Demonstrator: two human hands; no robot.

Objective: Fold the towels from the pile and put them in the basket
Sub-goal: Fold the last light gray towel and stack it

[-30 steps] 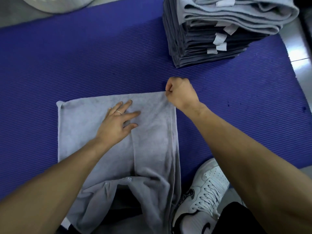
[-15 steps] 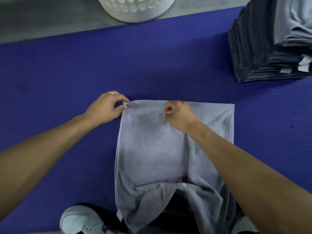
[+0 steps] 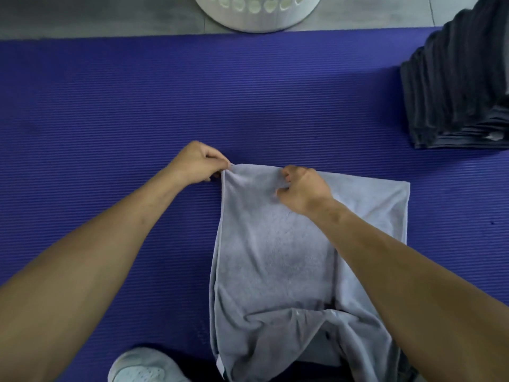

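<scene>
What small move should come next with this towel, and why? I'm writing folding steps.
Probably draw the far edge toward the body: the left hand and right hand both pinch it, and the light grey towel lies long on the purple mat.

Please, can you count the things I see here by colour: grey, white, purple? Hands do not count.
Grey: 2, the towel held by both hands and the pile of towels.
White: 2, the basket and the shoe.
Purple: 1, the mat.
Total: 5
</scene>
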